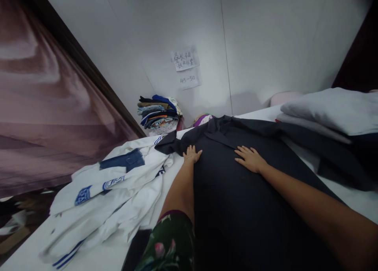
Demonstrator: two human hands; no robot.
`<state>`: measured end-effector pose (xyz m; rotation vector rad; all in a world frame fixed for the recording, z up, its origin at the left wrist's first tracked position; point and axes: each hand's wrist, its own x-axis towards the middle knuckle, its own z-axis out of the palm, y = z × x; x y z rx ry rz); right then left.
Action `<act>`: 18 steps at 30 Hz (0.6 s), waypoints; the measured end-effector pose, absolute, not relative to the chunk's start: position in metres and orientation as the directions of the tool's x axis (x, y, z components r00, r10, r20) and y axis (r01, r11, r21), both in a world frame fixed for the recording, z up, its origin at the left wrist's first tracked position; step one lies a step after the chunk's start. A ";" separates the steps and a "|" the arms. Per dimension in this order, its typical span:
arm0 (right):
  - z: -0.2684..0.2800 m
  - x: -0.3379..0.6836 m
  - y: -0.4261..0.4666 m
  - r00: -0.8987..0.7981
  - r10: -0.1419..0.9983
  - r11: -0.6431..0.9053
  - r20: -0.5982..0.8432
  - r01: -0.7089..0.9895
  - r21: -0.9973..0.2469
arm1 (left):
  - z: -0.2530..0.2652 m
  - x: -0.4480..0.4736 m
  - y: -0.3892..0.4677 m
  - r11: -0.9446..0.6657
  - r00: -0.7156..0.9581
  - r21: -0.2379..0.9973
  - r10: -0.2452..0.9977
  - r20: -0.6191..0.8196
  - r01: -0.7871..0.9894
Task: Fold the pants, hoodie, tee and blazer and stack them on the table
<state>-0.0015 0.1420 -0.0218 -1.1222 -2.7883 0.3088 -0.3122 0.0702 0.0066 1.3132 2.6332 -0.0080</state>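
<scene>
A black long-sleeved garment [236, 208], perhaps a coat, lies spread on the white table [97, 259], its collar end toward the wall. One sleeve stretches out to the right, and a shorter dark piece sticks out at the upper left. My left hand [192, 154] rests on the garment's left edge with fingers spread. Flat on its upper middle lies my right hand [250, 159], fingers apart. Neither hand grips the cloth. The near end of the garment runs out of view at the bottom.
To the left lies a crumpled white garment [103, 196] with blue patches and stripes. A stack of folded clothes [159, 113] stands by the wall. Folded grey clothes [330, 109] are piled at right. Handwritten papers [186, 59] hang on the wall; a pink curtain [53, 105] hangs left.
</scene>
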 end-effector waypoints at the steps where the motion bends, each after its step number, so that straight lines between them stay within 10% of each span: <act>1: -0.021 -0.002 0.142 -0.718 0.695 0.704 0.033 0.671 -0.234 | 0.011 -0.310 0.069 0.595 -0.577 0.081 0.798 -0.173 0.800; 9: -0.020 -0.001 0.143 -0.720 0.694 0.701 0.021 0.668 -0.250 | -0.001 -0.239 0.013 0.264 -0.256 0.082 0.962 -0.097 0.961; 18: 0.001 0.000 0.150 -0.696 0.718 0.652 -0.022 0.683 -0.328 | -0.006 -0.228 0.003 0.257 -0.252 0.036 0.962 -0.101 0.966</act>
